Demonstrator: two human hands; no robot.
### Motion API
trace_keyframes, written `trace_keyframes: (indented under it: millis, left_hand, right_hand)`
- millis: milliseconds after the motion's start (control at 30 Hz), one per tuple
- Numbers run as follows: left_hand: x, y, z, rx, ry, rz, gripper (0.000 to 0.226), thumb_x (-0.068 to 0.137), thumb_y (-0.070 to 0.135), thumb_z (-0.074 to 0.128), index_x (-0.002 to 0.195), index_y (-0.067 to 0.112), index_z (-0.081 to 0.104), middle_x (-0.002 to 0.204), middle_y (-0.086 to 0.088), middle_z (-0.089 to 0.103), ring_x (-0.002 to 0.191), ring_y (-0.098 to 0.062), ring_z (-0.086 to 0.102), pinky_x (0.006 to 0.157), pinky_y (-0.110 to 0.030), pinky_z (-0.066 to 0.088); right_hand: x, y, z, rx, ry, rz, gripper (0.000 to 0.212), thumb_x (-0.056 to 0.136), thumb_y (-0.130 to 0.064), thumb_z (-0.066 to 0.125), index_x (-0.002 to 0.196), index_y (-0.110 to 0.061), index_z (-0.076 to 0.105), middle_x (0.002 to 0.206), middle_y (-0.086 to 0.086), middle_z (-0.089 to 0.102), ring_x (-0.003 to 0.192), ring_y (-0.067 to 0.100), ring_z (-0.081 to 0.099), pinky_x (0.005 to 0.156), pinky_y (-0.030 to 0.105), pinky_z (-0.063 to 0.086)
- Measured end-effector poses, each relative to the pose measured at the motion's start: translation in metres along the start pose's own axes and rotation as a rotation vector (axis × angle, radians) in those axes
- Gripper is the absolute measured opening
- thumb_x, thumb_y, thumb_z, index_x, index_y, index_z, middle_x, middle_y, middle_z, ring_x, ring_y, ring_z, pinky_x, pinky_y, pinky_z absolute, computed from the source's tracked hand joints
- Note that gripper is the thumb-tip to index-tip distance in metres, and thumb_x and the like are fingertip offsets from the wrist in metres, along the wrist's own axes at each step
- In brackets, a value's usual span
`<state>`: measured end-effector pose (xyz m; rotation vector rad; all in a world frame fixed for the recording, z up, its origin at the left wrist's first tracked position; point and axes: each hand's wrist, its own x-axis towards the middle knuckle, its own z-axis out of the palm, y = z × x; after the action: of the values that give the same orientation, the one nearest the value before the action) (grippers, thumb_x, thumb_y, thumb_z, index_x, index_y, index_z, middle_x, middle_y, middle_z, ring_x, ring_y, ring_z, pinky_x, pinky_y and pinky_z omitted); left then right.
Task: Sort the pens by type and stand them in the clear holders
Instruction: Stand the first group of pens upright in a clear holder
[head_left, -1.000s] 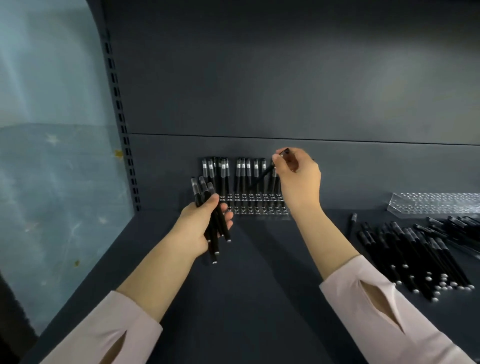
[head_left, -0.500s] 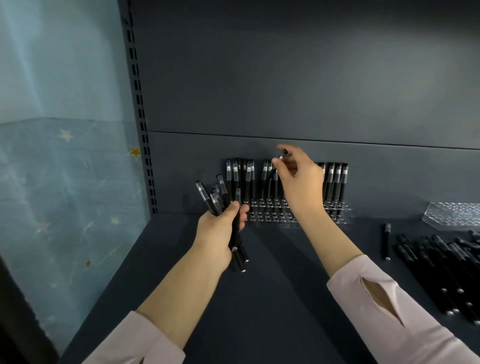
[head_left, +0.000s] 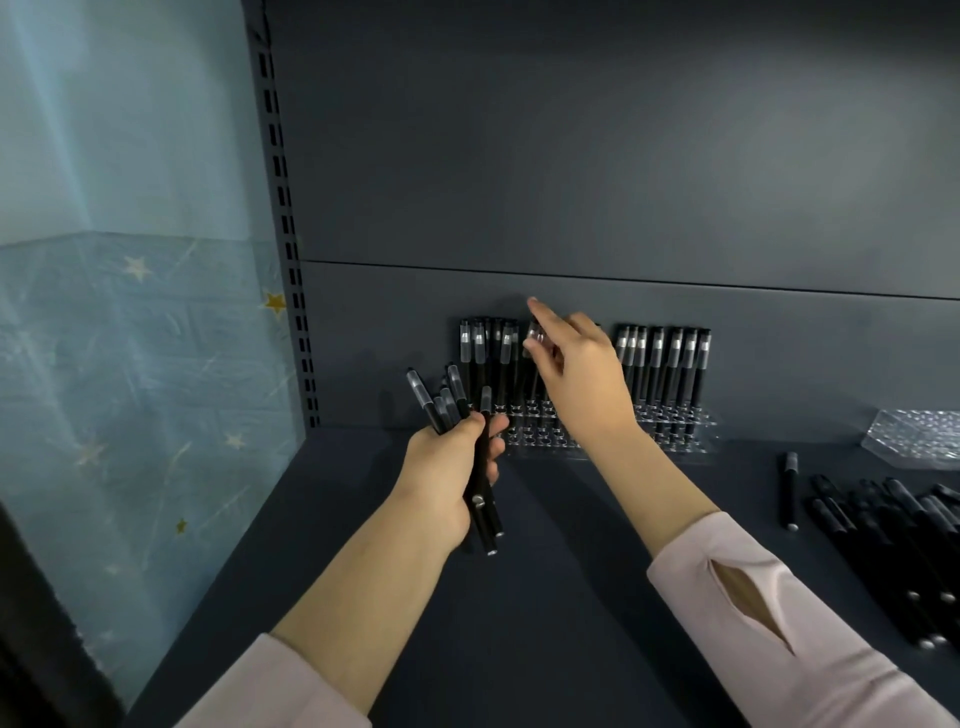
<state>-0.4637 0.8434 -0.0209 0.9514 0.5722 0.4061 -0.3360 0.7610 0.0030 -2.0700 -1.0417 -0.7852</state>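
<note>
The left hand (head_left: 447, 478) is gripping a bundle of black pens with clear plastic caps (head_left: 484, 519). Its fingers and thumb are curling round the barrels, the caps are fanning out above the fist, and the butt ends are sticking out below it, over the shelf.

The right hand (head_left: 582, 384) is reaching forward to the tops of the pens standing in the holder, with its index finger (head_left: 537, 312) stretching out fairly straight. One clear cap (head_left: 534, 335) is showing right at its fingertips. That spot is blurred, so I cannot tell whether the hand is pinching that pen or only touching it.

Behind both hands, a clear plastic holder with rows of round sockets (head_left: 696, 439) is sitting against the back panel (head_left: 571, 156). Black pens are standing upright in it with their caps up, in a left group (head_left: 483, 358) and a right group (head_left: 670, 364), and the right hand is covering the part between them.

Further right, a single black pen (head_left: 789, 488) is lying beside a heap of black pens (head_left: 893, 551). A second clear holder (head_left: 919, 434) is sitting behind the heap at the frame's edge.

All of this is resting on a dark grey shelf (head_left: 571, 649). A slotted metal upright (head_left: 288, 260) is standing at the shelf's left end, next to a pale blue wall with stars (head_left: 130, 364). Pale pink sleeves (head_left: 779, 649) are covering both forearms.
</note>
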Motion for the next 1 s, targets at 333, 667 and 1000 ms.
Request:
trace_keyframes:
  millis: [333, 667, 1000]
  left_hand:
    - [-0.002, -0.002, -0.003, 0.009, -0.028, 0.098, 0.027, 0.094, 0.019, 0.064, 0.113, 0.001, 0.068, 0.082, -0.003, 0.076, 0.055, -0.003, 0.061, 0.046, -0.015, 0.047]
    - [0.003, 0.002, -0.008, -0.013, -0.025, 0.127, 0.018, 0.091, 0.02, 0.068, 0.103, 0.006, 0.069, 0.088, -0.005, 0.078, 0.058, -0.004, 0.062, 0.05, -0.018, 0.047]
    - [-0.001, 0.002, -0.008, 0.121, -0.123, 0.135, 0.024, 0.092, 0.026, 0.067, 0.11, 0.01, 0.066, 0.092, 0.001, 0.078, 0.052, -0.003, 0.06, 0.045, -0.017, 0.046]
  right_hand:
    - [0.006, -0.007, 0.005, -0.078, -0.027, 0.01, 0.037, 0.101, -0.024, 0.048, 0.138, -0.021, 0.05, 0.108, 0.008, 0.06, 0.102, 0.026, 0.053, 0.08, 0.039, 0.051]
    - [0.001, -0.003, 0.004, 0.111, -0.016, 0.085, 0.041, 0.098, -0.02, 0.053, 0.14, -0.017, 0.049, 0.1, 0.006, 0.058, 0.082, 0.01, 0.051, 0.075, 0.01, 0.04]
    - [-0.017, -0.014, -0.031, 0.777, -0.366, 0.417, 0.012, 0.093, -0.022, 0.061, 0.099, -0.023, 0.072, 0.087, -0.005, 0.071, 0.075, 0.003, 0.063, 0.065, 0.016, 0.05]
